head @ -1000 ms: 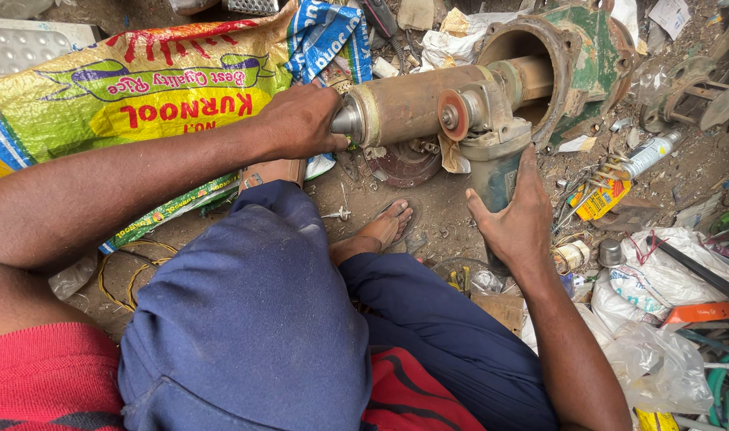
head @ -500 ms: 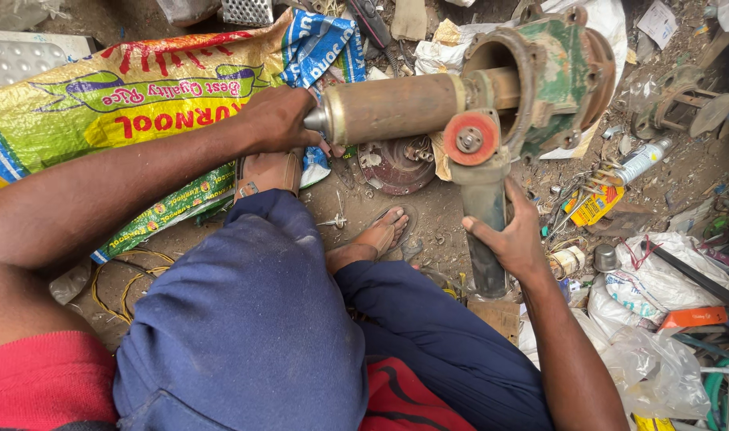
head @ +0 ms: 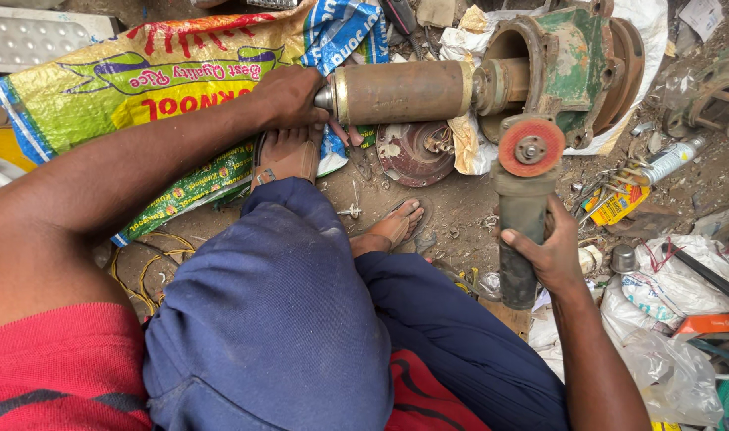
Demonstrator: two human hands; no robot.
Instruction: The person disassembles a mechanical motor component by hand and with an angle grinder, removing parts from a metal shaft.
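Dirt ground [head: 460,203]; left hand [head: 289,96] grips, seemingly, shaft [head: 400,92]; right hand [head: 552,255] clasps grinder [head: 522,215].

Beyond the right grip [head: 552,251], the grinder [head: 522,211] is pointing its disc [head: 530,148] at the green housing [head: 576,68], leaving only a thin gap. Right of it, a yellow packet [head: 616,206], bottle [head: 672,160] and bags [head: 676,279] are crowding the ground. Between both grips, bare dirt is lying open past a round plate [head: 412,153]. The left grip [head: 289,96] is blocking the shaft [head: 400,92] end.
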